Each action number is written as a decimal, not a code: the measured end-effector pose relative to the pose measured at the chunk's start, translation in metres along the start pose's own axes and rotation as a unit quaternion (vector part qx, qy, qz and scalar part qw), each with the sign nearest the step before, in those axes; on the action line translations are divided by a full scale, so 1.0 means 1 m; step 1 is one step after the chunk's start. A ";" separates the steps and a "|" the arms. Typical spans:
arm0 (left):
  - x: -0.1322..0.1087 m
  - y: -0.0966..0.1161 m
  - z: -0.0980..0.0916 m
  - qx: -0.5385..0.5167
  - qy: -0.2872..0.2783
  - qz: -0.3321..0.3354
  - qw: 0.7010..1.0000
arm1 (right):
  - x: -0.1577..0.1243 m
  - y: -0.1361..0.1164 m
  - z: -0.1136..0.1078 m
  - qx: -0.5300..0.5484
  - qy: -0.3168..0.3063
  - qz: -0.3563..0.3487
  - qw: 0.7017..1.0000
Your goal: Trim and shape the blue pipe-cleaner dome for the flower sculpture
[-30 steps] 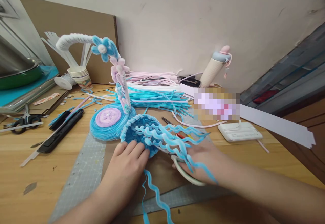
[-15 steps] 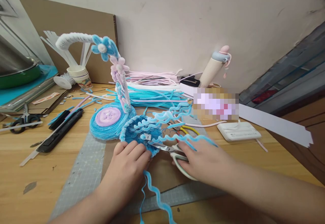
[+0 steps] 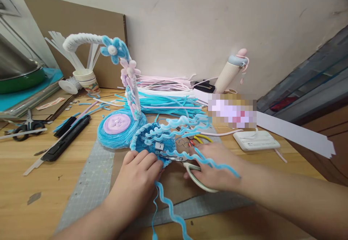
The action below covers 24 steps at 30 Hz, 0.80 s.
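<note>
My left hand (image 3: pixel 138 178) is closed on the near rim of a blue pipe-cleaner dome (image 3: pixel 150 144) that lies tipped on its side. Wavy blue tentacles (image 3: pixel 182 124) trail from the dome, and one hangs down past my left wrist. My right hand (image 3: pixel 214 169) grips white-handled scissors (image 3: pixel 187 165); their blades point left into the dome next to a small white piece (image 3: pixel 159 146). A wavy strand lies across my right hand.
Behind the dome stands a blue and lilac coiled base (image 3: pixel 119 127) with a flowered arch (image 3: pixel 114 49). Piles of blue and pink pipe cleaners (image 3: pixel 165 102), paper cups (image 3: pixel 85 78), black scissors (image 3: pixel 23 127), a black tool (image 3: pixel 66 138) and a white bottle (image 3: pixel 231 71) lie around. A grey cutting mat (image 3: pixel 89 185) is underneath.
The tentacles have swung up and back off my right hand. The scissor blades have come into sight and reached into the dome. My left hand has stayed on the rim.
</note>
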<state>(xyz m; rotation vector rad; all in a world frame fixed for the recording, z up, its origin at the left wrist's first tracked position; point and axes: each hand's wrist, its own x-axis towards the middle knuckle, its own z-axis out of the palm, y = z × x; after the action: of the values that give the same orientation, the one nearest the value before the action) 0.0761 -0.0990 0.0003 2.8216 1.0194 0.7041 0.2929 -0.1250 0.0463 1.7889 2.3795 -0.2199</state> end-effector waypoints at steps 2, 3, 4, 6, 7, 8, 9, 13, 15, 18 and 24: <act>-0.001 0.000 0.000 0.006 0.000 0.003 1.000 | 0.001 0.005 0.000 0.014 -0.016 -0.022 1.000; -0.001 0.000 0.001 0.009 -0.001 0.002 1.000 | 0.001 0.008 0.000 0.018 -0.025 -0.030 0.999; -0.001 -0.001 0.001 0.011 -0.002 0.001 1.000 | 0.001 0.011 0.000 0.021 -0.033 -0.029 0.999; -0.001 -0.001 0.000 0.012 -0.008 -0.003 1.000 | -0.001 0.015 -0.001 0.016 -0.042 -0.010 0.999; -0.001 -0.001 0.000 0.011 -0.013 -0.005 1.000 | -0.002 0.016 -0.002 0.011 -0.043 0.003 0.999; -0.001 -0.001 -0.001 0.011 -0.019 -0.007 1.000 | -0.003 0.017 -0.002 0.005 -0.043 0.011 0.999; -0.002 -0.001 -0.001 0.010 -0.026 -0.008 1.000 | -0.004 0.017 -0.003 0.002 -0.041 0.016 0.999; -0.002 -0.001 -0.001 0.003 -0.027 -0.004 1.000 | -0.004 0.014 -0.004 0.010 -0.042 -0.003 0.999; -0.001 -0.002 -0.002 0.002 -0.022 0.000 1.000 | -0.002 0.012 -0.004 0.009 -0.031 -0.021 0.999; 0.000 -0.002 -0.003 0.006 -0.020 0.002 1.000 | 0.000 0.007 -0.004 0.005 -0.024 -0.014 1.000; -0.001 -0.003 -0.003 0.001 -0.012 0.008 1.000 | 0.001 -0.005 -0.008 -0.044 -0.062 0.033 0.997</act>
<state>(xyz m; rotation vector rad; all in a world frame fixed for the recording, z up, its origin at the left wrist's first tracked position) 0.0724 -0.0974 0.0020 2.8354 0.9955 0.6691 0.2879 -0.1238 0.0541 1.7567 2.2076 -0.2067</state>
